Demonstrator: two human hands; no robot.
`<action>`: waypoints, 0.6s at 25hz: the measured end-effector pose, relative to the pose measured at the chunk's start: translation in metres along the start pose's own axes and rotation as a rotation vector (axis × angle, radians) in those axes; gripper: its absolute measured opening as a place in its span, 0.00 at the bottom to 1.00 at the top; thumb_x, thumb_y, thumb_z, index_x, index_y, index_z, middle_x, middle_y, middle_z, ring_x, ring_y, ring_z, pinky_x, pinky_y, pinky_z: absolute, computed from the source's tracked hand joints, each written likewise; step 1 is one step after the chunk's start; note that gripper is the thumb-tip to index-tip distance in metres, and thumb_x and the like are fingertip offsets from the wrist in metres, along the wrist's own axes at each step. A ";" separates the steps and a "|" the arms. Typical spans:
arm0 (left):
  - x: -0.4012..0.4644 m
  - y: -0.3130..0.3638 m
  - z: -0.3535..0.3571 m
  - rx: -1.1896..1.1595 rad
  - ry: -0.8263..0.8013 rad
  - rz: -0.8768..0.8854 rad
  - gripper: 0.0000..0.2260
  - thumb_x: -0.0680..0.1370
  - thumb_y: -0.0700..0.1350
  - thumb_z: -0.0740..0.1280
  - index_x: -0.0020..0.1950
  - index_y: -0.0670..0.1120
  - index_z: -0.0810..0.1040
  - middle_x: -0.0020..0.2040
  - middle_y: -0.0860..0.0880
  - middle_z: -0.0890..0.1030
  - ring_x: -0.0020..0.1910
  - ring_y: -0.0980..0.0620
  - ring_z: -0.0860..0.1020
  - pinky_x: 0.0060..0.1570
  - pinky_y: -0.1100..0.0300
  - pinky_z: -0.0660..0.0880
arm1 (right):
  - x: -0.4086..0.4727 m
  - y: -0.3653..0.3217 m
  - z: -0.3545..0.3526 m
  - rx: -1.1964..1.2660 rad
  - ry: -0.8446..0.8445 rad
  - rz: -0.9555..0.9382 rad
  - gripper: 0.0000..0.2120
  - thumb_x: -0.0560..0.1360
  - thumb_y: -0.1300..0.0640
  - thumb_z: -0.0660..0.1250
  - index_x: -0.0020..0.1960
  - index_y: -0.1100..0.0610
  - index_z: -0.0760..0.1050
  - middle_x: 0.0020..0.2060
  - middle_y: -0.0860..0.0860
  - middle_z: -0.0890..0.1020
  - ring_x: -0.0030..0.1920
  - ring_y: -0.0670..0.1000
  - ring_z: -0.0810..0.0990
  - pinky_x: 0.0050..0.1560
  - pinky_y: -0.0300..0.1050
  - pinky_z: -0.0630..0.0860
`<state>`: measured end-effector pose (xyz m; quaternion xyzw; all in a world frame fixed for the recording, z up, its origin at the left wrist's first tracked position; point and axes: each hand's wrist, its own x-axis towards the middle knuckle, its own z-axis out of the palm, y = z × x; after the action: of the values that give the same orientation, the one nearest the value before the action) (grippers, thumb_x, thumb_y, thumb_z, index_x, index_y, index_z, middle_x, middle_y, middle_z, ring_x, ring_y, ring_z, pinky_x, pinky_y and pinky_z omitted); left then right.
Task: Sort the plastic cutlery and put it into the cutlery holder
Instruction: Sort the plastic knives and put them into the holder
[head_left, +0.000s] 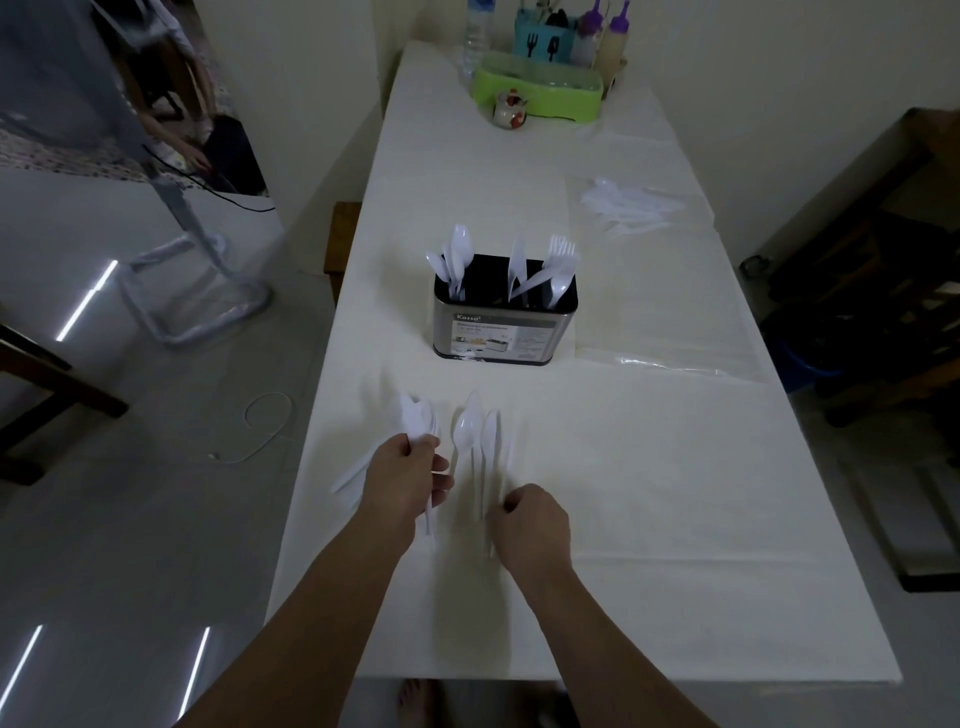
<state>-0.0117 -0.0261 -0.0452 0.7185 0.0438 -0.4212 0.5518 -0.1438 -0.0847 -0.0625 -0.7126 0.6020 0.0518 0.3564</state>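
A steel cutlery holder (505, 332) stands mid-table with white plastic spoons in its left slot, knives in the middle and forks on the right. Nearer me, my left hand (408, 480) grips a bunch of white spoons (415, 415) whose bowls stick out above the fingers. Loose spoons (474, 431) lie side by side on the white tablecloth (675, 493) between my hands. My right hand (532, 522) rests curled at the handle ends of those spoons; whether it pinches one is unclear. More white pieces (353, 475) lie left of my left hand.
A pile of white cutlery (631, 205) lies on clear plastic at the right. A green box (537, 93), a small jar (509, 109), a water bottle (477, 36), a teal holder and sauce bottles stand at the far end. A stand and cables occupy the floor on the left.
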 end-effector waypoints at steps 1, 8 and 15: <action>0.000 0.000 -0.002 -0.003 -0.003 0.002 0.07 0.81 0.43 0.63 0.50 0.43 0.79 0.38 0.44 0.80 0.31 0.48 0.79 0.37 0.54 0.78 | -0.002 -0.004 0.004 -0.010 0.001 -0.013 0.09 0.72 0.58 0.62 0.34 0.55 0.68 0.28 0.47 0.71 0.29 0.48 0.71 0.26 0.37 0.65; 0.001 -0.001 -0.013 -0.001 -0.018 -0.002 0.07 0.82 0.43 0.63 0.51 0.43 0.79 0.40 0.44 0.81 0.34 0.47 0.80 0.39 0.53 0.79 | -0.002 -0.020 0.009 -0.071 -0.020 0.005 0.03 0.72 0.58 0.63 0.44 0.57 0.74 0.40 0.51 0.79 0.40 0.53 0.79 0.38 0.42 0.73; -0.002 0.003 -0.005 -0.006 -0.082 -0.049 0.04 0.81 0.42 0.63 0.49 0.44 0.78 0.42 0.42 0.84 0.38 0.44 0.84 0.44 0.49 0.80 | -0.006 -0.027 0.003 -0.066 -0.029 0.062 0.03 0.73 0.56 0.64 0.45 0.56 0.74 0.40 0.50 0.78 0.39 0.53 0.76 0.38 0.41 0.71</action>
<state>-0.0087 -0.0224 -0.0420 0.6977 0.0399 -0.4638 0.5446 -0.1206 -0.0779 -0.0499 -0.7042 0.6164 0.0929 0.3398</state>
